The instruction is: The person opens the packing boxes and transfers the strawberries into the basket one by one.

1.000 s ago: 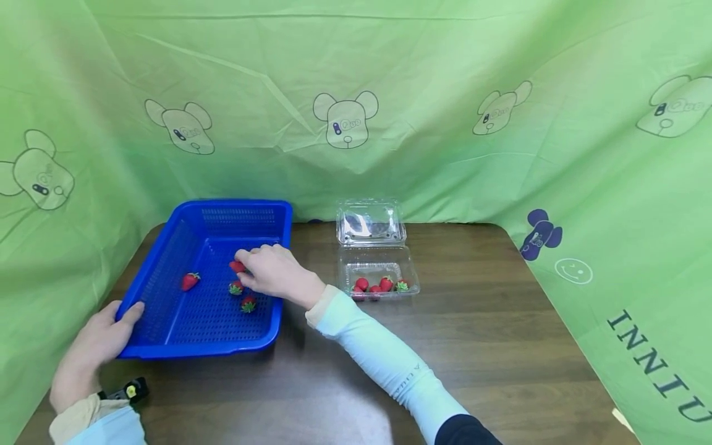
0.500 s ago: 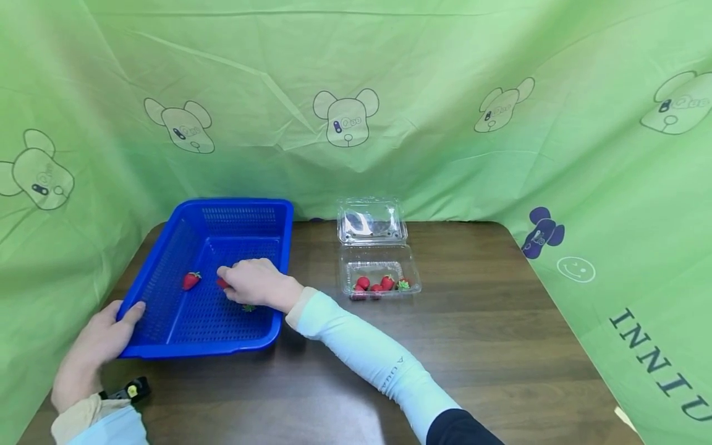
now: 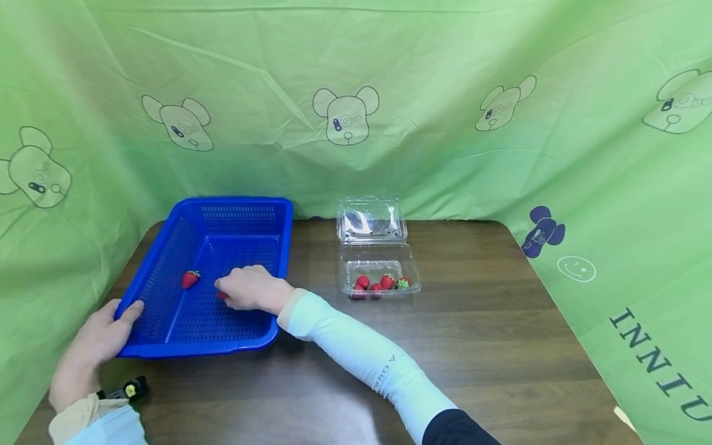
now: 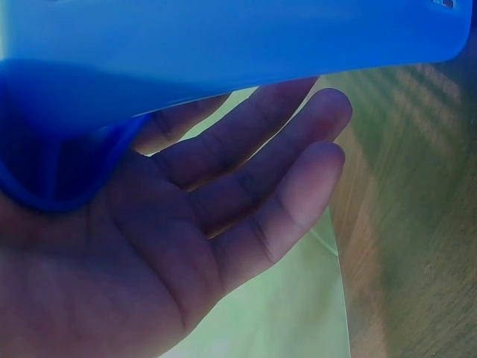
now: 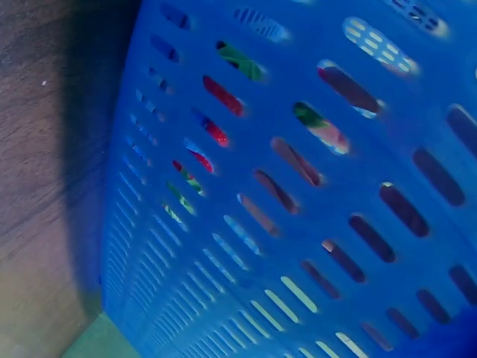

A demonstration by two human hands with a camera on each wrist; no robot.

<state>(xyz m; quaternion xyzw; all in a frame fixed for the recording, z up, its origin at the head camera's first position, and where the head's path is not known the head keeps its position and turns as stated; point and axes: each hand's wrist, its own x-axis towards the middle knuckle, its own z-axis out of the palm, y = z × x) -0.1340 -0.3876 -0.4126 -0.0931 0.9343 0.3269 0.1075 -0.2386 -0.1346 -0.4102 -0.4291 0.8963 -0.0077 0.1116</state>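
Note:
In the head view my left hand [image 3: 102,330] holds the near-left corner of a blue slotted basket [image 3: 178,346], thumb over the rim. The left wrist view shows the other fingers [image 4: 291,194] stretched below the basket wall. My right hand [image 3: 253,288] is down inside the basket and pinches a strawberry [image 3: 222,295], mostly hidden by the fingers. Another strawberry [image 3: 190,279] lies left of it on the basket floor. Through the slots of the basket wall [image 5: 223,179], the right wrist view shows bits of red and green; the right hand's grip is hidden there.
Right of the basket stands a clear plastic clamshell box [image 3: 381,262] with its lid [image 3: 371,222] raised, several strawberries [image 3: 386,282] along its front. Both containers are on a brown wooden table [image 3: 473,334]. A green printed cloth [image 3: 434,167] hangs behind and at the sides.
My right hand has moved left and towards the near side within the basket, the strawberry moving along with it. It now covers the strawberries nearby. My left hand stays on the rim.

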